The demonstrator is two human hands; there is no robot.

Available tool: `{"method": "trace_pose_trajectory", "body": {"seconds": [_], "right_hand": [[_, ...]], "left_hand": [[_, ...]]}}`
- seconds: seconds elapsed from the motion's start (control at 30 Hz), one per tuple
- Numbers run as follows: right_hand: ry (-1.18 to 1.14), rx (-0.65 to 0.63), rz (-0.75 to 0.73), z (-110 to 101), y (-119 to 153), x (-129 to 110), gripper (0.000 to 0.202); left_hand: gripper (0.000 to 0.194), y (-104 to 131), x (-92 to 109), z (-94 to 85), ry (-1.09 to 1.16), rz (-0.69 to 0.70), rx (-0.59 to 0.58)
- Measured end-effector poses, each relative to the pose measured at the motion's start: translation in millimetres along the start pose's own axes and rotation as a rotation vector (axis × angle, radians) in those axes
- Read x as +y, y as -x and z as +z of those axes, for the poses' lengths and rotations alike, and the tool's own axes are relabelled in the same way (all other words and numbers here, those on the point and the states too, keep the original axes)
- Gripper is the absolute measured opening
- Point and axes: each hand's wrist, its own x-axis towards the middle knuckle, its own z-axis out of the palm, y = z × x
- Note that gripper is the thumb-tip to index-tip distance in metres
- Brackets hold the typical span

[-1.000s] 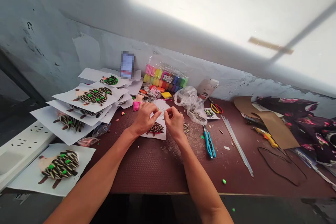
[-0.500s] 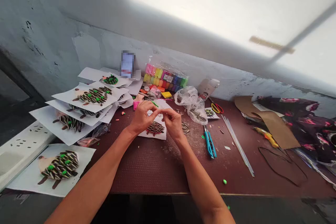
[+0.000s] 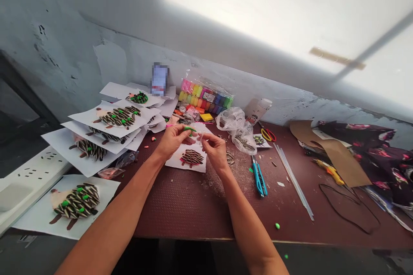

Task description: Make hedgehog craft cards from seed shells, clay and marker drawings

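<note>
My left hand pinches a piece of green clay between thumb and fingers. Close to its right, my right hand is closed at the fingertips, and what they hold is too small to name. Beneath and between both hands lies a white sheet bearing a hedgehog shape covered in striped seeds. Loose seeds are scattered beside my right hand. A clear plastic bag with more seeds sits just behind them.
Finished-looking seed hedgehog sheets are stacked at left, near a power strip. Coloured clay packs and a white bottle stand behind. Right of my hands lie a teal cutter, scissors, glue sticks and a yellow glue gun.
My hands have moved apart from each other, and the green clay in my left hand shows more fully. The view has shifted slightly.
</note>
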Motion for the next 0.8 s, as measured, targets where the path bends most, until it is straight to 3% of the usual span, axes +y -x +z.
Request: {"method": "trace_pose_trajectory", "body": {"seconds": [0.27, 0.5, 0.8], "right_hand": [[0.030, -0.002, -0.039, -4.1, -2.7, 7.9, 0.025], [0.120, 0.013, -0.098, -4.6, -4.5, 15.1, 0.030], [0.041, -0.053, 0.042, -8.1, -7.4, 15.5, 0.031]], "left_hand": [[0.027, 4.0, 8.3, -0.3, 0.099, -0.150, -0.096], [0.038, 2.6, 6.7, 1.7, 0.049, -0.275, -0.084], [0.043, 0.5, 3.2, -0.9, 0.010, -0.240, -0.103]]}}
